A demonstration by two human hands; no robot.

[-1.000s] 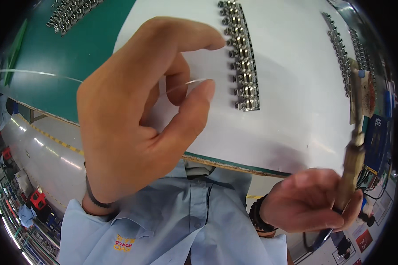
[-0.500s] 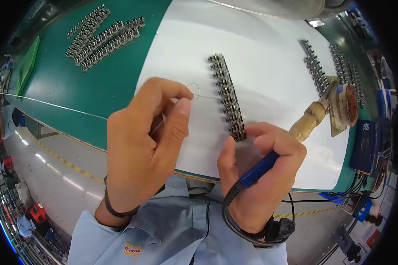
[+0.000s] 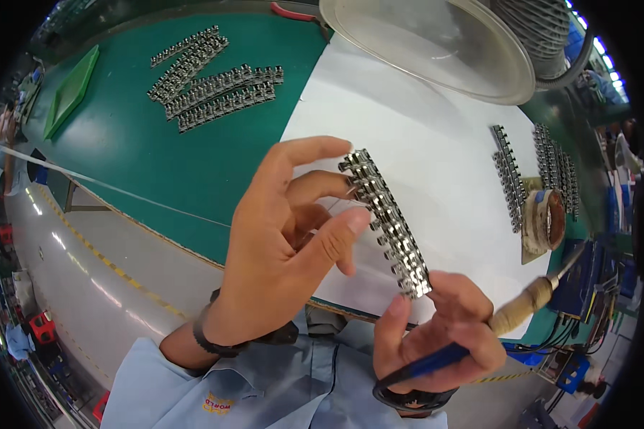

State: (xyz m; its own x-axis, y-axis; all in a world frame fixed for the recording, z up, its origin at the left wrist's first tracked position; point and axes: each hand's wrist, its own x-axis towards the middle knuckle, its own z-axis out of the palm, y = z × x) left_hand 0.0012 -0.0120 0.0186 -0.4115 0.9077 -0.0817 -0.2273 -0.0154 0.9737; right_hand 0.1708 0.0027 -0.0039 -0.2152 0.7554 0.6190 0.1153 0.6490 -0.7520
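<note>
Between the two hands, in slanted position over the white sheet [image 3: 451,154]: the metal strip [image 3: 390,222], with many small clips in a row. Cannot tell surely the gap below it. At its lower end, a pinch between thumb and index finger of the right hand [image 3: 433,327]. Closed in the same hand by the other fingers: the soldering iron [image 3: 519,307], blue at the grip, with metal tip pointing to the right, well apart from the strip. At the upper end and the left edge, the left hand [image 3: 268,257], with fingers half bent. Cannot tell firm grip from light touch there. From the far left toward this hand, over the green table [image 3: 122,143], a thin wire [image 3: 64,169]; cannot see its end clearly among the fingers.

By judgement, in hand at this moment: handling and orienting of the strip, not yet work with the iron's tip. For the next move, probably necessary: a secure left hold before any loosening of the right pinch, and careful turning of the iron, away from fingers.

Nearby: loose strips [image 3: 222,99] to the upper left, further strips [image 3: 509,179] to the right, beside a round stand [image 3: 535,220].
</note>
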